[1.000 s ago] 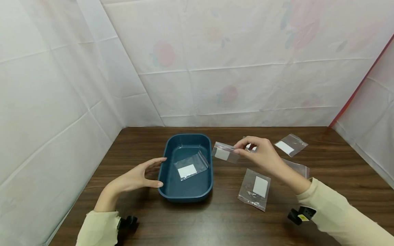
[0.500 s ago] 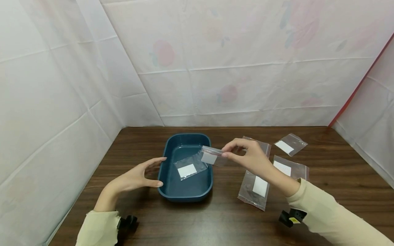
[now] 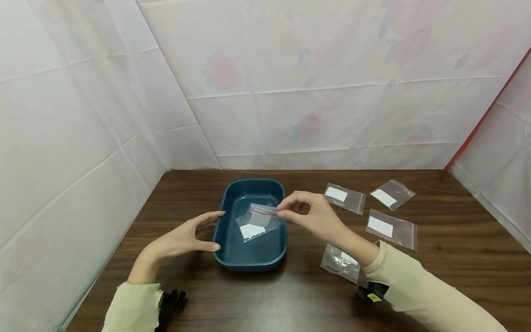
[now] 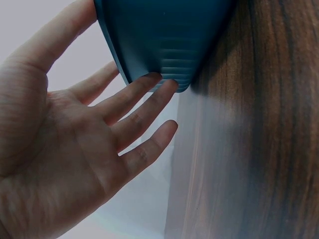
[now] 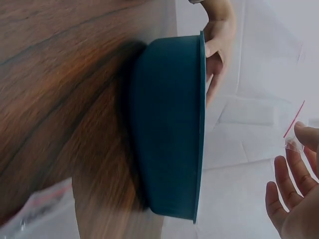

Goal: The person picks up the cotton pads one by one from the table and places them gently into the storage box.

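A small clear zip-lock bag [image 3: 261,215] with a white label is pinched by its zip edge between the thumb and forefinger of my right hand [image 3: 315,216], over the dark blue tub [image 3: 249,265]. The red zip line shows in the right wrist view, above the tub's rim. Inside the tub lies another zip-lock bag [image 3: 251,231], partly covered by the held one. My left hand [image 3: 178,242] rests at the tub's left side, its thumb and fingers spread and touching the rim and wall; the left wrist view shows the fingers [image 4: 144,114] extended along the outer wall.
Several labelled zip-lock bags lie on the wooden table [image 3: 199,299] right of the tub: one bag [image 3: 345,198] behind my right hand, one bag [image 3: 392,194] at the back right, one bag [image 3: 392,229] beside the forearm, and one bag [image 3: 340,263] partly under the wrist.
My right hand has moved left with the pinched zip-lock bag, from beside the tub to over its inside. My left hand and the tub have stayed in place.
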{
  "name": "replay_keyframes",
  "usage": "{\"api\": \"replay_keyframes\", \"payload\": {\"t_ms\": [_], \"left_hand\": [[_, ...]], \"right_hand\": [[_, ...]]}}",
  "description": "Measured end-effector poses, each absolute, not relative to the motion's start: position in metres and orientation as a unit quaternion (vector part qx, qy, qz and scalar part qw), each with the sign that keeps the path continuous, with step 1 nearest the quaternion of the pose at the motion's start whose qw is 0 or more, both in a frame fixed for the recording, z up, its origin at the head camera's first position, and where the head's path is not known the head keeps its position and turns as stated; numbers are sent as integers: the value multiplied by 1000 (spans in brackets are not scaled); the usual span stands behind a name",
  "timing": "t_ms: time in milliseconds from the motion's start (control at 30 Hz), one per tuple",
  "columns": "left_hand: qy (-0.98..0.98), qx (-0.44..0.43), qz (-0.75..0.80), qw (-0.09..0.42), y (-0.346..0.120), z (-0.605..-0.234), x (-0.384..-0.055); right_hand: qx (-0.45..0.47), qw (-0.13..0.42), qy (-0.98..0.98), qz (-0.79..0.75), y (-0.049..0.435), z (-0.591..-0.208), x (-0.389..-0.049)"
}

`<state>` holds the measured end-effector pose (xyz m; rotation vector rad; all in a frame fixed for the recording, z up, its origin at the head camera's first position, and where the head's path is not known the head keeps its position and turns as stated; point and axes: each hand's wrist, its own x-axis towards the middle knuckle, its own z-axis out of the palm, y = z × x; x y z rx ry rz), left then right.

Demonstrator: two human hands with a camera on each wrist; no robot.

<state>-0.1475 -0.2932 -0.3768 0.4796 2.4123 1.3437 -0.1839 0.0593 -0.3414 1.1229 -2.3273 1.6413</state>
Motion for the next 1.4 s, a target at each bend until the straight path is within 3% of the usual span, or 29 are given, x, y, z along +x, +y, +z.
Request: {"api": "replay_keyframes", "payload": {"t_ms": [767, 1167, 1400], "left_hand": [[849, 169, 470, 171, -293, -376, -147], [850, 166, 470, 172, -292, -377, -148], [847, 171, 473, 172, -293, -378, -149]], "right_hand": [[370, 2, -769, 521, 24, -368, -191], [418, 36, -762, 493, 14, -385, -198], [431, 25, -770, 469, 11, -388, -194]]}}
